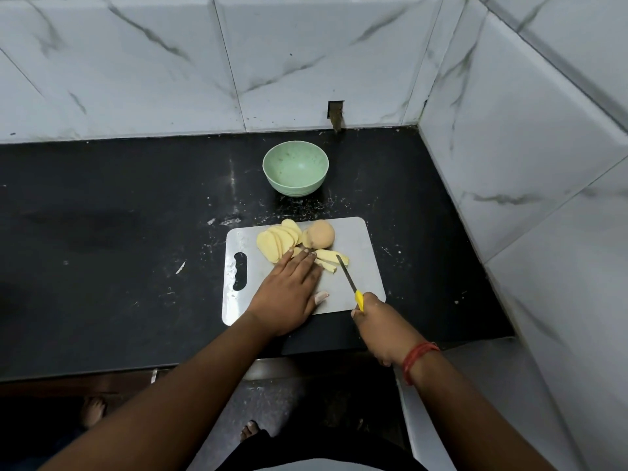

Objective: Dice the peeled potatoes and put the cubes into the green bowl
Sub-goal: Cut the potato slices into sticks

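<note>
L hand point(289, 288) lies flat, fingers straight, pinning strips point(328, 260) on board point(360, 280), R hand point(380, 326) grips knife point(347, 275) w/ blade along their long axis, bowl point(295, 168) empty beyond.

A bench point(136, 215) runs along a back wall point(204, 62), with a side wall point(526, 147) closing its right end. A bowl point(295, 168) sits toward the back of the bench, near the back wall. In front of the bowl lies a cutting board point(360, 280), close to the bench's front edge. On the board's far half, a fan of potato slices point(277, 241) lies left of a whole potato point(321, 234), touching it. Potato strips point(331, 258) lie just in front of the potato. The left hand point(289, 294) rests flat on the board, fingertips at the slices and strips. The right hand point(380, 324), at the board's near right corner, holds a knife point(348, 277) whose tip reaches the strips.
</note>
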`<action>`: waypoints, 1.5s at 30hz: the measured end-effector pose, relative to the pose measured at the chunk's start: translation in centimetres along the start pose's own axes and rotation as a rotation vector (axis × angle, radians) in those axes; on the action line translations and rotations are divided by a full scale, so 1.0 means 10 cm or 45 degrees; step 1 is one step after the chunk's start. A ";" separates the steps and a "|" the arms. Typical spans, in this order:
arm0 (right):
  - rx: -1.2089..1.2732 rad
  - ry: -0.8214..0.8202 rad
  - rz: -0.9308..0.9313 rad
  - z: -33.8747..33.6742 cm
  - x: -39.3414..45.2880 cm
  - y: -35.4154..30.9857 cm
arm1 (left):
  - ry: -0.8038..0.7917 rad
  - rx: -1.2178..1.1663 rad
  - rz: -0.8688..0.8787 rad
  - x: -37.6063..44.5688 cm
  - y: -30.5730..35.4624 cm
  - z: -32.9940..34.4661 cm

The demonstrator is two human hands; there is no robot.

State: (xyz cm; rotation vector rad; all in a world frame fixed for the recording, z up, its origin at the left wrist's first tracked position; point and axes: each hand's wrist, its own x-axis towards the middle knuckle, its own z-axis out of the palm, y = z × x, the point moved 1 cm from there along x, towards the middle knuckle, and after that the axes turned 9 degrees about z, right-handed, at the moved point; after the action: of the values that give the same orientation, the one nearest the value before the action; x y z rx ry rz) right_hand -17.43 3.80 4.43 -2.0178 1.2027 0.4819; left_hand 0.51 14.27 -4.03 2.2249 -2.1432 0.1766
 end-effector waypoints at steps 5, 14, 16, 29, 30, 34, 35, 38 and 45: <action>-0.009 -0.014 0.008 0.02 0.03 0.00 | 0.001 0.052 0.019 0.02 0.03 0.01; -0.088 0.024 -0.004 0.08 0.06 -0.01 | 0.142 -0.036 0.101 -0.03 0.03 -0.03; -0.102 0.028 -0.009 0.09 0.05 -0.02 | 0.186 -0.097 0.046 -0.11 0.06 0.01; -0.229 -0.057 0.066 0.30 0.16 -0.08 | 0.242 -0.165 -0.057 -0.25 0.12 0.16; -0.259 -0.042 0.065 0.35 0.14 -0.03 | 0.248 -0.172 -0.056 -0.25 0.12 0.16; -0.397 0.093 0.054 0.45 0.02 0.13 | 0.250 -0.177 -0.065 -0.27 0.13 0.16; -0.326 0.091 0.037 0.42 0.01 0.11 | 0.253 -0.181 -0.065 -0.27 0.14 0.15; -0.251 0.107 -0.024 0.35 0.02 -0.04 | 0.257 -0.204 -0.062 -0.27 0.14 0.16; -0.308 0.017 0.069 0.43 0.14 -0.16 | 0.248 -0.212 -0.065 -0.27 0.14 0.15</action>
State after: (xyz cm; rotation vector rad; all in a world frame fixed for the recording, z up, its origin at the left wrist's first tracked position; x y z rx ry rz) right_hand -15.13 6.65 1.27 -2.1981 1.2602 0.6689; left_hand -0.86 16.71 -5.93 2.0740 -1.9252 0.1956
